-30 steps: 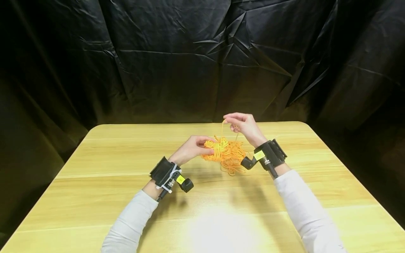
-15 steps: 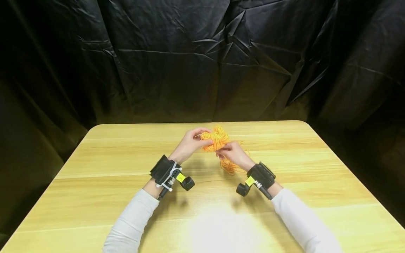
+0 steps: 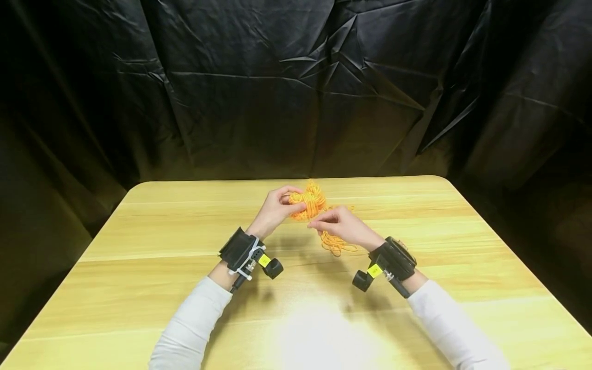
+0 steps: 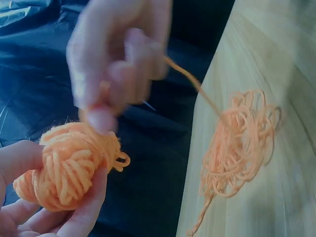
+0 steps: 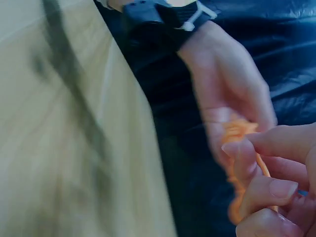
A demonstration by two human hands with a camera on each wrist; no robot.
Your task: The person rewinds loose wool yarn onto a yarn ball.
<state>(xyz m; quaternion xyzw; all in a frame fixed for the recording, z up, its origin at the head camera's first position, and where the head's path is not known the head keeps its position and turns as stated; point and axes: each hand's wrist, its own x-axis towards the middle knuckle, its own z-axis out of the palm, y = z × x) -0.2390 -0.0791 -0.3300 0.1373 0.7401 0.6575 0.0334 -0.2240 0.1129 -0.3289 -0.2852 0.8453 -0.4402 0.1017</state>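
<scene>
My left hand point(image 3: 273, 211) grips a wound bundle of orange yarn point(image 3: 310, 199) between thumb and fingers, held up above the table. Strands wrap round the bundle's middle, and loops stick out at its end in the left wrist view. Close beside the bundle, on its near right side, my right hand point(image 3: 346, 226) pinches a strand between thumb and forefinger. From that hand the yarn strand point(image 4: 192, 81) runs down to a loose pile of yarn point(image 4: 239, 143) on the table. In the right wrist view, the right fingers partly hide the bundle point(image 5: 234, 200).
The light wooden table point(image 3: 139, 298) has rounded far corners. Behind it hangs a black sheet point(image 3: 250, 123). Each wrist wears a black strap with a small camera, the left camera point(image 3: 274, 268) and right camera point(image 3: 362, 280) standing out on the inner sides.
My right hand has come down from above the bundle, passed beneath it, and moved out to its near side with the strand. The bundle has shifted slightly up and left in my left hand.
</scene>
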